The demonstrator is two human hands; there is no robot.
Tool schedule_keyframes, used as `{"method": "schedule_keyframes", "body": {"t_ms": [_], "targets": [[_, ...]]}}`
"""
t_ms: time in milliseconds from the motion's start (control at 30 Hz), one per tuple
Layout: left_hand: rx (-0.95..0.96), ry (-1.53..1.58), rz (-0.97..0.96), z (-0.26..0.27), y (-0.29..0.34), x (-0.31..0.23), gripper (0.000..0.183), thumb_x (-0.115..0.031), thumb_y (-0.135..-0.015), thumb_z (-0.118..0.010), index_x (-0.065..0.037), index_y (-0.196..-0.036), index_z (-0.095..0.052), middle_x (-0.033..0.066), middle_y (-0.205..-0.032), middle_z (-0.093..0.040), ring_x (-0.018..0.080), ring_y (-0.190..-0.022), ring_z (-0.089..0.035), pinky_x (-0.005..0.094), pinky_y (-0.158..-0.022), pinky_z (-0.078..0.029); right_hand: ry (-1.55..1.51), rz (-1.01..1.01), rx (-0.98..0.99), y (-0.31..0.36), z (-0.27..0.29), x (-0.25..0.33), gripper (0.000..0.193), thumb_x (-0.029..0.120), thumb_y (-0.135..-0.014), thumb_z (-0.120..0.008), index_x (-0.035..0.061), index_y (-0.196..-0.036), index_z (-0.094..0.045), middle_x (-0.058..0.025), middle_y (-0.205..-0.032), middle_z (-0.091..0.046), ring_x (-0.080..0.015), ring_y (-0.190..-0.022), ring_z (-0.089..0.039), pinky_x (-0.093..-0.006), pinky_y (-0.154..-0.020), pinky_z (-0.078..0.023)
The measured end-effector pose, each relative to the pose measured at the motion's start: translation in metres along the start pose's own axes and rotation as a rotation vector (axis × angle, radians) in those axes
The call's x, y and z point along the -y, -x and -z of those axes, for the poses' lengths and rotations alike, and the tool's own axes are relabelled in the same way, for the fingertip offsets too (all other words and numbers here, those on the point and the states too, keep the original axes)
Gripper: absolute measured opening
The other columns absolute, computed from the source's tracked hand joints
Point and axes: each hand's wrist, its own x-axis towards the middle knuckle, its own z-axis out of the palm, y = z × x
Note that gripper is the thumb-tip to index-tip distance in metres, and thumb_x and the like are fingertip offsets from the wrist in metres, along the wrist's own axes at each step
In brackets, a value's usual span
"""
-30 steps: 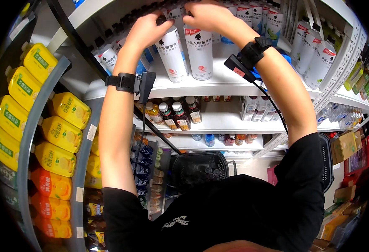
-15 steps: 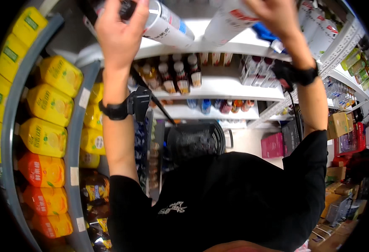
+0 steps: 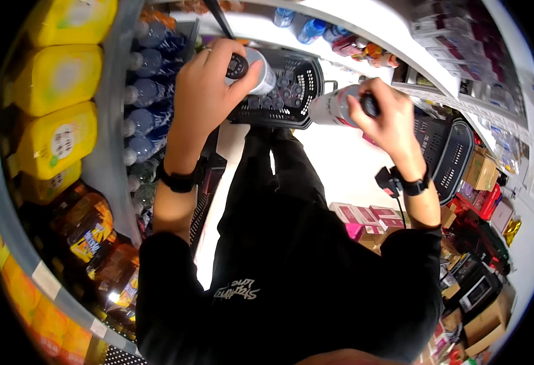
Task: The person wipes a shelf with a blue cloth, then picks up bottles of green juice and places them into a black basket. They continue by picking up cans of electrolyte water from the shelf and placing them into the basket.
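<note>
Two white bottles are being held by the top, one to each hand: the left hand [image 3: 209,82] is gripping the left bottle [image 3: 265,78], thumb and fingers curled closely about its capped end, and the right hand [image 3: 388,115] is gripping the right bottle [image 3: 332,108] likewise, fingers bent near the cap. The left bottle is appearing over the black basket [image 3: 314,91]; whether its base is resting inside, I am not managing to tell. The right bottle is tilting, its base pointing toward the basket's right rim, contact remaining unclear. Principal hazard, in my judgement: the right base is risking a catch on that rim, which could be twisting the bottle from a top-end grip and dropping it on the floor [image 3: 352,155]. Secondly, dark round tops [image 3: 288,88] are crowding the basket, offering uneven footing, so the left bottle is risking a topple if released unsupported
</note>
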Motion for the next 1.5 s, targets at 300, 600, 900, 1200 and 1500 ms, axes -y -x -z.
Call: {"method": "schedule_keyframes", "body": {"t_ms": [300, 600, 900, 1200, 1500], "targets": [[0.287, -0.026, 0.51, -0.18, 0.135, 0.214, 0.032, -0.025, -0.083, -0.074, -0.006, -0.101, -0.055, 0.0172, -0.099, -0.067, 0.0407, -0.092, -0.064, 0.0445, -0.075, -0.051, -0.139, -0.317, 0.32, 0.024, -0.241, -0.143, 0.028, 0.02, -0.077, -0.074, 0.005, -0.093, -0.057, -0.0188, -0.073, -0.064, -0.0371, -0.07, -0.065, -0.0451, -0.064, -0.051], [0.479, -0.015, 0.579, -0.305, 0.202, 0.347, 0.034, -0.026, -0.083, -0.073, -0.008, -0.104, -0.055, 0.0161, -0.099, -0.066, 0.0376, -0.095, -0.065, 0.0435, -0.076, -0.053, -0.146, -0.306, 0.336, 0.031, -0.45, -0.252, 0.034, 0.026, -0.079, -0.074, 0.0062, -0.1, -0.057, -0.0202, -0.084, -0.068, -0.0398, -0.083, -0.067, -0.0459, -0.074, -0.054], [0.899, -0.259, 0.512, -0.406, 0.243, 0.421, 0.035, -0.028, -0.085, -0.07, -0.011, -0.113, -0.059, 0.0149, -0.107, -0.068, 0.0354, -0.098, -0.066, 0.0474, -0.08, -0.053, 0.06, -0.347, 0.706, 0.061, -0.6, -0.307, 0.04, 0.03, -0.086, -0.067, 0.0144, -0.121, -0.058, -0.0174, -0.085, -0.07, -0.0367, -0.082, -0.069, -0.0447, -0.074, -0.055], [1.032, -0.3, 0.561, -0.466, 0.284, 0.463, 0.044, -0.031, -0.089, -0.067, -0.013, -0.127, -0.054, 0.0151, -0.111, -0.068, 0.0354, -0.101, -0.066, 0.0485, -0.083, -0.053, 0.256, -0.18, 0.837, 0.081, -0.669, -0.328, 0.038, 0.031, -0.091, -0.063, 0.0157, -0.125, -0.059, -0.0131, -0.092, -0.072, -0.0342, -0.087, -0.07, -0.0456, -0.071, -0.057], [1.009, -0.308, 0.598, -0.386, 0.23, 0.406, 0.032, -0.03, -0.092, -0.062, -0.009, -0.117, -0.059, 0.0169, -0.103, -0.069, 0.0358, -0.097, -0.067, 0.0492, -0.082, -0.052, 0.082, -0.361, 0.834, 0.057, -0.538, -0.287, 0.046, 0.028, -0.093, -0.06, 0.0124, -0.134, -0.048, -0.0184, -0.112, -0.067, -0.0364, -0.094, -0.068, -0.0473, -0.08, -0.055]]}}
